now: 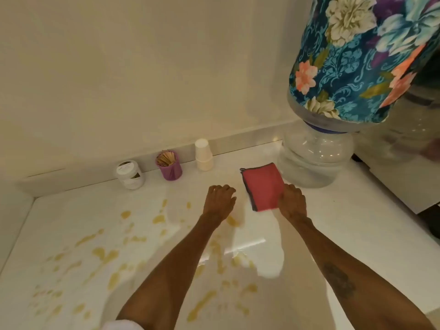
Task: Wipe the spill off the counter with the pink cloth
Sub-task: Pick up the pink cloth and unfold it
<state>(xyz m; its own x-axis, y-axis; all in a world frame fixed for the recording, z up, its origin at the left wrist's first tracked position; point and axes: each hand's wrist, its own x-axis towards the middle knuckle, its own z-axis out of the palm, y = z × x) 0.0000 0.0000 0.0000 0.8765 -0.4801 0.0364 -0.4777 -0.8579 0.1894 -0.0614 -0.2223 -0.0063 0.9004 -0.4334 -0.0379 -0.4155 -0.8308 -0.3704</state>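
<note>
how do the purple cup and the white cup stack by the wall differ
The purple cup stands mouth up and holds wooden sticks; the white cup stack sits mouth down, showing no contents. The purple cup is single, the white stack several nested and taller. Both stand on the counter along the back wall.

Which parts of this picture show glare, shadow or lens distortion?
Head view: warm, dim light; a bright glare streak on the counter between the forearms; soft arm shadows over the spill; wide-angle bending tilts the floral-covered water bottle; overall slightly soft focus.
</note>
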